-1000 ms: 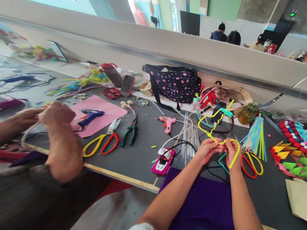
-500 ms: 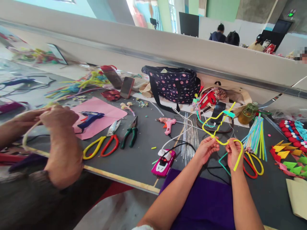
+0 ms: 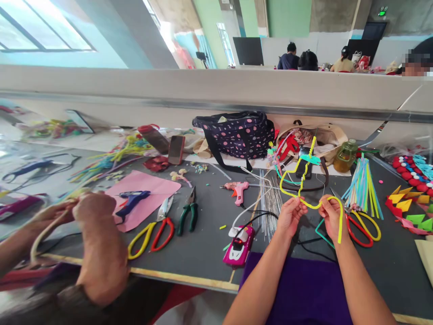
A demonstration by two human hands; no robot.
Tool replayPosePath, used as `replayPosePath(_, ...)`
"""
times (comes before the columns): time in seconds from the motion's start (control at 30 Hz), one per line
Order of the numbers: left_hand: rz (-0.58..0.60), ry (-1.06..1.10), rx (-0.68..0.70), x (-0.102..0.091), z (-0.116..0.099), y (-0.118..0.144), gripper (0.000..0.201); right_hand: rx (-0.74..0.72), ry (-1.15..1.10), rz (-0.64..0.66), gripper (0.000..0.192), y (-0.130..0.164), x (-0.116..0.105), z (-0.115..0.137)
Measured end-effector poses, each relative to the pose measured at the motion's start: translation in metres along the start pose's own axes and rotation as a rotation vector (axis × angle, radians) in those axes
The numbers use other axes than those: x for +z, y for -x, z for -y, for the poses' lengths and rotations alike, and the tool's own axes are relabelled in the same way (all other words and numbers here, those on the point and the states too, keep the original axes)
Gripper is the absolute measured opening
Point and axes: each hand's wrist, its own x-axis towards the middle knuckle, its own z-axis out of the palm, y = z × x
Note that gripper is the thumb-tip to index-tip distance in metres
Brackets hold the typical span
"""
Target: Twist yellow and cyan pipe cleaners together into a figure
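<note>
Between my two hands is a yellow pipe cleaner, bent into a loop with a twisted stem and a teal piece wrapped across near its top. My left hand pinches it at the base of the loop. With closed fingers, my right hand grips the same pipe cleaner farther along, and its free end curves over and hangs down across the wrist. Beneath my hands a green-teal pipe cleaner lies on the table. Red-and-yellow scissors rest just right of my right hand.
A bundle of coloured pipe cleaners stands right, near an oil bottle. A pink glue gun, magenta power strip, pliers and patterned bag lie left. A co-worker's hands work at far left.
The camera view has tilted up and levelled, so the table sits lower in it. Both my hands keep their hold on the yellow pipe cleaner, whose twisted stem now stands more upright.
</note>
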Motion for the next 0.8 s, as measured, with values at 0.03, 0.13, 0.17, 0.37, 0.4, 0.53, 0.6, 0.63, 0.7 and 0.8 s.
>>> replayPosePath(0.03, 0.001, 0.000, 0.004, 0.000, 0.000, 0.000, 0.031, 0.000, -0.003, -0.001, 0.020, 0.000, 0.000, 0.000)
replayPosePath(0.13, -0.003, 0.004, 0.010, 0.000, 0.001, 0.001, 0.032, -0.001, -0.013, -0.006, 0.021, 0.001, 0.000, -0.001)
replayPosePath(0.17, -0.006, 0.001, 0.008, 0.000, 0.001, 0.001, 0.033, -0.003, -0.015, -0.010, 0.022, 0.001, 0.000, -0.001)
replayPosePath(0.37, -0.057, -0.090, -0.017, 0.000, 0.004, 0.000, 0.040, -0.029, -0.025, -0.053, 0.023, -0.002, -0.002, -0.003)
replayPosePath(0.4, -0.086, -0.110, -0.009, 0.000, 0.005, 0.000, 0.040, -0.035, -0.026, -0.066, 0.023, -0.003, -0.003, -0.003)
replayPosePath(0.53, -0.209, -0.238, 0.167, 0.000, 0.004, 0.001, 0.038, -0.062, -0.021, -0.116, 0.023, -0.007, -0.008, -0.003)
replayPosePath(0.6, -0.225, -0.349, 0.325, 0.003, 0.004, 0.005, 0.035, -0.058, -0.022, -0.129, 0.023, -0.009, -0.010, -0.004)
replayPosePath(0.63, -0.214, -0.414, 0.392, 0.005, 0.004, 0.007, 0.031, -0.050, -0.020, -0.132, 0.023, -0.009, -0.010, -0.005)
replayPosePath(0.7, -0.153, -0.549, 0.464, 0.009, 0.005, 0.012, 0.024, -0.037, 0.004, -0.126, 0.023, -0.008, -0.010, -0.008)
replayPosePath(0.8, -0.051, -0.716, 0.539, 0.015, 0.009, 0.017, 0.016, -0.045, 0.122, -0.085, 0.022, -0.004, -0.008, -0.011)
